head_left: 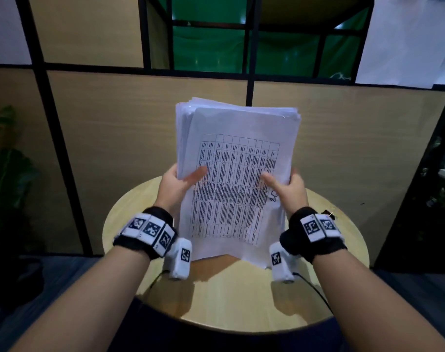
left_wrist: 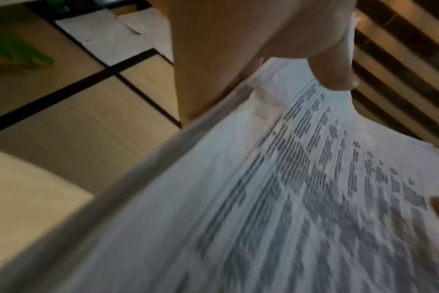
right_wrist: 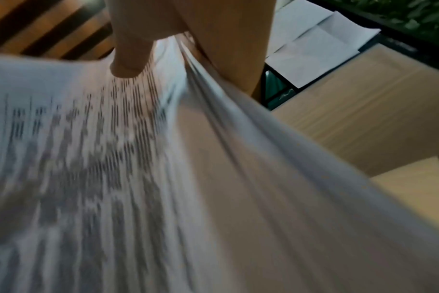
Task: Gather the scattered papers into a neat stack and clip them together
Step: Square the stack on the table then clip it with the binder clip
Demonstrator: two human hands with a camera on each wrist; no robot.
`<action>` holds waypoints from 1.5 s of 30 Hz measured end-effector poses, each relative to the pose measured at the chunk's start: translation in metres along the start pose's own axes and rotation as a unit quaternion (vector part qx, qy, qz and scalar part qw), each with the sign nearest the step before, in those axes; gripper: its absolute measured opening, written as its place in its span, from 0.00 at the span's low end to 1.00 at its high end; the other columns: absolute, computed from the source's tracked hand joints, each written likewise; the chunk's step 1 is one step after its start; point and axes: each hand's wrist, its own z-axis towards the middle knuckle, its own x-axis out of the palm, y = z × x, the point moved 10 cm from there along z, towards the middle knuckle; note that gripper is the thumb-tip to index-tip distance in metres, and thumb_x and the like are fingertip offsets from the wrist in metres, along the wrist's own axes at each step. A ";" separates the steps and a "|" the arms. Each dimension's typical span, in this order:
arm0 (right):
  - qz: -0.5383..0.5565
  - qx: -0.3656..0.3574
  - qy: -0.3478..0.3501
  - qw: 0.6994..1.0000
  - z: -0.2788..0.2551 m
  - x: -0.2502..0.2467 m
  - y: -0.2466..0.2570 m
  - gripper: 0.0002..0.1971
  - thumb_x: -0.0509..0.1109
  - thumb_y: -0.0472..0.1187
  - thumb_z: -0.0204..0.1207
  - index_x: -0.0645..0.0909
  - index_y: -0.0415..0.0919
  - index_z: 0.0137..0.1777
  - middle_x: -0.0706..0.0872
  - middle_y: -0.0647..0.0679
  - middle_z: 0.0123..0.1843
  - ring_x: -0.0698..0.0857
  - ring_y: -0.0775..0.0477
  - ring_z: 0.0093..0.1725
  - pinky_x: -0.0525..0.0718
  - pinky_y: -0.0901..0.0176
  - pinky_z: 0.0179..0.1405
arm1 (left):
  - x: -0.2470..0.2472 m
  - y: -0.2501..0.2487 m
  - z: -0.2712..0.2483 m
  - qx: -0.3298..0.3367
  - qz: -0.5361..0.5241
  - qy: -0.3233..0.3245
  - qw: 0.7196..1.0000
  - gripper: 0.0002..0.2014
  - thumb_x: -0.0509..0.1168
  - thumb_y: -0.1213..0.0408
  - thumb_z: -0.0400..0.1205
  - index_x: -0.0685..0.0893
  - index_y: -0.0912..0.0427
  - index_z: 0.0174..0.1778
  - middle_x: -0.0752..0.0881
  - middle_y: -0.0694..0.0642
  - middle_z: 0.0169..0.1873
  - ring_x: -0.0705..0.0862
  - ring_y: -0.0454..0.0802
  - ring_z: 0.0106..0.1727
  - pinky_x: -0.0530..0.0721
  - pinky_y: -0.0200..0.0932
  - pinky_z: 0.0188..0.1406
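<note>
A stack of white papers (head_left: 237, 174) with a printed table on the front sheet stands upright, its lower edge at the round wooden table (head_left: 231, 301). The sheets are uneven at the top and bottom edges. My left hand (head_left: 180, 181) grips the stack's left edge, thumb on the front sheet, fingers behind. My right hand (head_left: 287, 186) grips the right edge the same way. The wrist views, both blurred, show the papers (left_wrist: 288, 188) (right_wrist: 138, 178) close up with a thumb pressing on the print. A small dark binder clip (head_left: 328, 214) lies on the table behind my right wrist.
The table stands against a wood-panelled partition (head_left: 114, 138) with black frames. White sheets (head_left: 406, 39) hang at the upper right. A dark plant (head_left: 5, 158) is at the left. Thin cables (head_left: 315, 288) run from the wrist cameras over the table's front edge.
</note>
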 end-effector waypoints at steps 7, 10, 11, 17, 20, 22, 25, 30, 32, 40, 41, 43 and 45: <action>-0.120 -0.214 -0.026 0.969 0.017 -0.002 0.115 0.53 0.79 0.52 0.64 0.47 0.55 0.82 0.62 0.41 0.82 0.65 0.49 0.77 0.63 0.47 0.73 | -0.006 -0.102 0.028 0.189 0.122 -0.035 0.974 0.58 0.78 0.39 0.56 0.49 0.31 0.77 0.66 0.62 0.76 0.74 0.57 0.72 0.77 0.61 0.66; -0.168 -0.266 -0.042 0.948 0.017 0.003 0.140 0.40 0.77 0.54 0.67 0.65 0.49 0.77 0.75 0.41 0.71 0.71 0.56 0.65 0.73 0.56 0.68 | 0.004 -0.123 0.027 0.250 0.225 -0.022 0.942 0.40 0.74 0.44 0.64 0.70 0.44 0.73 0.74 0.59 0.68 0.75 0.50 0.66 0.80 0.49 0.65; -0.180 -0.274 -0.052 0.943 0.019 0.003 0.141 0.36 0.76 0.56 0.66 0.72 0.43 0.72 0.79 0.42 0.66 0.74 0.55 0.61 0.77 0.55 0.66 | 0.001 -0.123 0.028 0.248 0.231 -0.031 0.940 0.36 0.73 0.41 0.63 0.76 0.49 0.67 0.77 0.57 0.63 0.78 0.51 0.62 0.83 0.51 0.61; -0.156 -0.302 -0.070 0.938 0.023 0.000 0.139 0.25 0.78 0.48 0.69 0.78 0.40 0.62 0.80 0.45 0.58 0.78 0.52 0.57 0.77 0.64 0.59 | -0.007 -0.118 0.035 0.232 0.201 -0.017 0.952 0.36 0.73 0.38 0.61 0.72 0.35 0.66 0.74 0.55 0.58 0.81 0.57 0.62 0.85 0.56 0.59; -0.152 -0.310 -0.080 0.935 0.024 -0.002 0.140 0.18 0.76 0.45 0.71 0.82 0.38 0.58 0.83 0.44 0.56 0.78 0.54 0.54 0.73 0.78 0.53 | -0.011 -0.122 0.038 0.232 0.221 -0.044 0.946 0.34 0.70 0.36 0.60 0.83 0.50 0.59 0.78 0.53 0.52 0.82 0.50 0.52 0.86 0.54 0.55; -0.151 -0.307 -0.089 0.936 0.026 -0.004 0.141 0.16 0.75 0.44 0.72 0.82 0.36 0.56 0.81 0.48 0.53 0.78 0.54 0.52 0.72 0.81 0.51 | -0.014 -0.123 0.039 0.237 0.233 -0.063 0.941 0.34 0.69 0.36 0.61 0.84 0.56 0.56 0.79 0.53 0.50 0.82 0.49 0.49 0.86 0.54 0.52; -0.137 -0.298 -0.091 0.940 0.027 -0.005 0.140 0.16 0.74 0.43 0.73 0.81 0.37 0.57 0.81 0.50 0.53 0.79 0.54 0.52 0.76 0.72 0.54 | -0.013 -0.120 0.042 0.231 0.241 -0.048 0.941 0.39 0.67 0.34 0.61 0.78 0.49 0.67 0.76 0.52 0.55 0.81 0.52 0.57 0.85 0.54 0.57; -0.124 -0.296 -0.083 0.943 0.030 -0.005 0.138 0.12 0.72 0.41 0.74 0.82 0.41 0.57 0.83 0.50 0.55 0.79 0.56 0.55 0.72 0.83 0.54 | -0.005 -0.116 0.042 0.221 0.212 0.035 0.951 0.38 0.68 0.29 0.59 0.77 0.41 0.65 0.72 0.52 0.60 0.77 0.50 0.62 0.83 0.51 0.61; -0.110 -0.288 -0.079 0.948 0.031 -0.005 0.137 0.12 0.72 0.40 0.74 0.82 0.41 0.57 0.83 0.51 0.55 0.79 0.56 0.55 0.73 0.81 0.55 | -0.013 -0.119 0.042 0.225 0.201 0.000 0.953 0.34 0.68 0.35 0.62 0.83 0.51 0.60 0.76 0.51 0.57 0.78 0.48 0.59 0.83 0.54 0.62; 0.033 -0.067 0.086 0.994 0.034 0.017 0.062 0.43 0.82 0.61 0.53 0.71 0.50 0.69 0.81 0.46 0.68 0.82 0.45 0.65 0.80 0.44 0.68 | -0.007 -0.028 0.050 0.017 -0.015 0.116 0.993 0.59 0.82 0.40 0.45 0.69 0.58 0.71 0.83 0.53 0.55 0.83 0.53 0.54 0.87 0.48 0.47; 0.028 -0.030 0.127 0.991 0.028 0.028 0.043 0.43 0.82 0.63 0.49 0.74 0.50 0.66 0.83 0.46 0.66 0.83 0.45 0.64 0.79 0.42 0.69 | -0.005 -0.015 0.046 0.003 -0.005 0.119 0.993 0.55 0.82 0.40 0.45 0.73 0.59 0.68 0.84 0.54 0.53 0.83 0.53 0.54 0.87 0.49 0.48; 0.001 0.000 0.158 0.987 0.017 0.042 0.022 0.39 0.81 0.61 0.50 0.77 0.49 0.63 0.85 0.49 0.59 0.84 0.47 0.60 0.77 0.47 0.70 | -0.005 -0.004 0.044 0.017 0.002 0.085 0.996 0.46 0.83 0.42 0.46 0.80 0.57 0.59 0.86 0.52 0.50 0.84 0.50 0.51 0.86 0.51 0.53; 0.009 0.005 0.121 0.993 0.020 0.039 0.020 0.32 0.80 0.50 0.62 0.78 0.41 0.66 0.85 0.47 0.55 0.83 0.46 0.58 0.81 0.56 0.64 | -0.004 -0.017 0.040 0.052 0.001 0.040 0.998 0.34 0.83 0.50 0.52 0.83 0.56 0.54 0.87 0.51 0.45 0.86 0.48 0.47 0.87 0.50 0.53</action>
